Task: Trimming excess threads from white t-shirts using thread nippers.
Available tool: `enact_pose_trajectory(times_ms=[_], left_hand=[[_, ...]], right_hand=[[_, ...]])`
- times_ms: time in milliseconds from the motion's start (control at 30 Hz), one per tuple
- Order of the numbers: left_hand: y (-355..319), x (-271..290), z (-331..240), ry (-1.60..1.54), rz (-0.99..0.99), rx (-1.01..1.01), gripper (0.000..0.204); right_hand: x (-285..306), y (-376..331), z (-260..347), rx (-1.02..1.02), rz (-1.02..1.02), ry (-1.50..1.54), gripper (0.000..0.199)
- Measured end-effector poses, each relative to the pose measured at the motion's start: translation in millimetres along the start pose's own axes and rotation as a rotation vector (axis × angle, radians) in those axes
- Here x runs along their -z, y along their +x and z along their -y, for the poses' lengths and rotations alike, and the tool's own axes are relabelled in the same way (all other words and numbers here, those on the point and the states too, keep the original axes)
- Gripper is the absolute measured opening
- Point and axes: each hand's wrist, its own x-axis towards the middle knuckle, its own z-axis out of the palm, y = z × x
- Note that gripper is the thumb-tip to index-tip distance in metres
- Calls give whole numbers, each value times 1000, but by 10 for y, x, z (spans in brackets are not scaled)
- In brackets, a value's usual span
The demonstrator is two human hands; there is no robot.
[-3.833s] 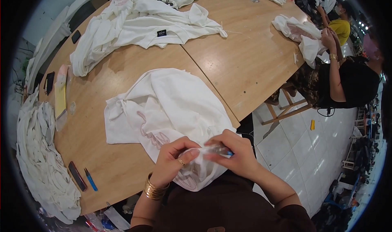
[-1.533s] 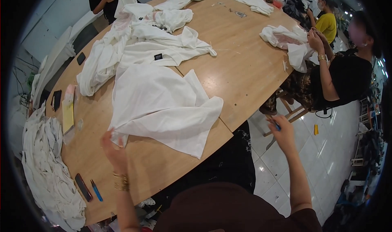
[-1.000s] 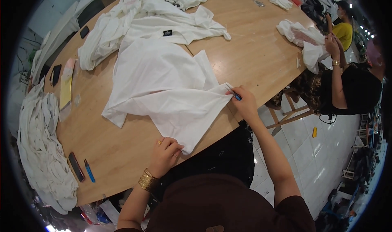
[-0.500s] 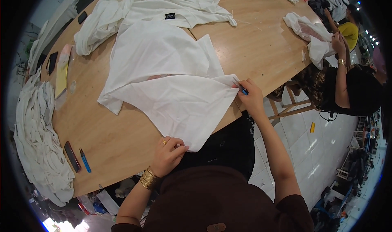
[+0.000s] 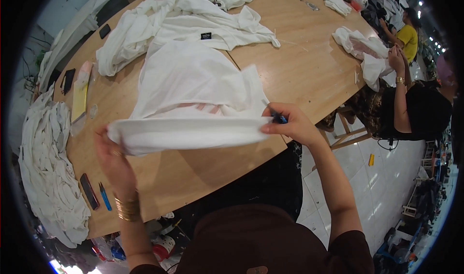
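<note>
White garment point(image 5: 193, 131), soft, light and limp, hangs stretched over the wooden counter point(image 5: 309, 66); left hand point(image 5: 113, 160) pinches one folded end, right hand point(image 5: 290, 124) the other, alongside a blue tool point(image 5: 276, 117).

Even, bright overhead lighting renders the wooden worktop point(image 5: 309, 76) clearly with soft shadows beneath the lifted white garment point(image 5: 193, 129), while fisheye distortion bends edges toward a black vignetted rim and ceiling lamps glare at upper right.
</note>
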Motion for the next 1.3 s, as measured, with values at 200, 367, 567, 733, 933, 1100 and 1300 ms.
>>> enact_pose_trajectory(times_ms=[200, 367, 567, 733, 933, 1100, 1300], left_hand=[[1255, 278, -879, 46, -34, -300, 28], [2015, 543, -1246, -21, -12, -308, 27], [2463, 629, -1441, 2, 3, -286, 26], [2782, 721, -1557, 37, 55, -291, 25], [3009, 866, -1656, 19, -33, -270, 23], [3113, 1181, -1702, -83, 23, -264, 30], [3129, 1556, -1405, -259, -174, -102, 31]], right_hand=[[119, 313, 595, 96, 160, -296, 25], [234, 521, 641, 118, 5, -413, 25], [190, 526, 917, 79, -93, -183, 20], [364, 721, 918, 251, -295, -89, 19], [409, 705, 1254, 299, -385, -43, 19], [442, 665, 1504, 422, -507, -85, 20], [161, 491, 1754, 530, -473, -177, 22]])
